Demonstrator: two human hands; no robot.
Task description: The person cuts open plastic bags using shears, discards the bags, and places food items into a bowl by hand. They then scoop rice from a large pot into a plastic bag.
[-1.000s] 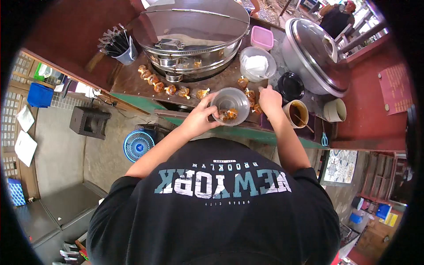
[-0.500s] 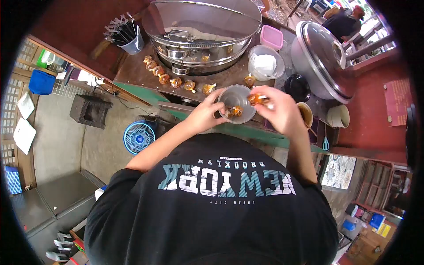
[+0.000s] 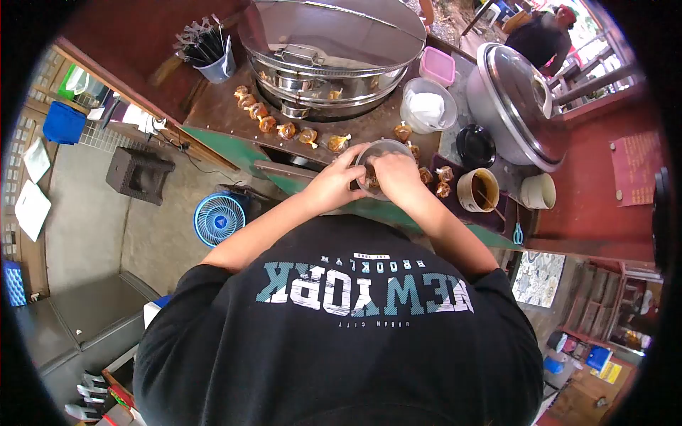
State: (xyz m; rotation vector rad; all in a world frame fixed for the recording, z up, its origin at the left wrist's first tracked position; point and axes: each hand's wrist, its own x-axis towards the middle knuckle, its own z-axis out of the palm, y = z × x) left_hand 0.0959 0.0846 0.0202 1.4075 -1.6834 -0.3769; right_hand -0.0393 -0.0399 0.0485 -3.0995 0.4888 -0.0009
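Note:
A clear round tub (image 3: 383, 147) is tilted at the counter's front edge, with small tied bags of brown sauce partly visible inside. My left hand (image 3: 334, 183) grips its left side. My right hand (image 3: 398, 174) reaches into the tub, its fingertips hidden inside, so what it holds cannot be seen. A curved row of tied sauce bags (image 3: 286, 130) lies to the left on the counter, and more sauce bags (image 3: 444, 182) sit just right of my right hand. A container of brown sauce (image 3: 465, 193) with a stick in it stands further right.
Behind the tub stand a large lidded steel pot (image 3: 334, 85), a clear container with white contents (image 3: 426, 108) and a pink box (image 3: 437, 66). At right are a big lidded pot (image 3: 490, 106), a black bowl (image 3: 476, 145) and blue scissors (image 3: 518, 233). Another person (image 3: 533, 42) is far back.
My right hand has moved left and down into the tub with the sauce bag it held. Sauce bags and the sauce container it covered now show. The view has shifted slightly.

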